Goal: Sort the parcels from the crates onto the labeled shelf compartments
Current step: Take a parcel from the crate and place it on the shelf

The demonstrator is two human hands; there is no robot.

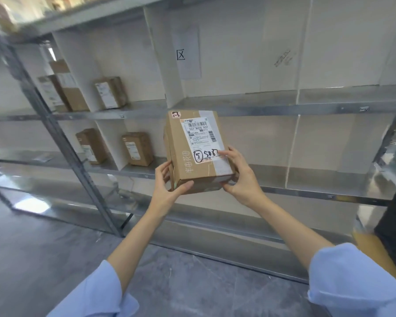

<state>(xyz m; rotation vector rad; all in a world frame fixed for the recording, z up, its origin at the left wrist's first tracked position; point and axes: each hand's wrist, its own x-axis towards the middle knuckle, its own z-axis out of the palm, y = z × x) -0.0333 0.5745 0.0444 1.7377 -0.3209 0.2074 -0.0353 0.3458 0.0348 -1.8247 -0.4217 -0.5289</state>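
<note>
Both hands hold one cardboard parcel (pixel 197 152) up before the metal shelf (pixel 261 107), seen from my remote seat through the head camera. At its lower left corner the left hand (pixel 167 186) grips with fingers curled round the side and thumb laid along the near bottom edge. At the lower right corner the right hand (pixel 240 177) grips with thumb under the bottom edge and forefinger lying across the white label (pixel 199 136), covering the end of a handwritten number. I read a circled 5 and "508" in black marker, and "507 N205 A37" printed under the barcode.

The parcel stands upright in the air, label toward me. In my view its top lines up with the front rail of the upper board, and I cannot tell how near it is to the shelf.

To the left, white dividers split the shelf into compartments. A box cluster (pixel 64 94) and a lone box (pixel 111 92) stand on the upper board, and a left lower box (pixel 92 145) and right lower box (pixel 137 148) on the board beneath. A paper sheet (pixel 188 51) bearing a black character hangs on the back panel above the parcel. A dark crate (pixel 393 220) shows, blurred, at the right edge. Light blue sleeves (pixel 96 294) cover both forearms near the camera.
</note>
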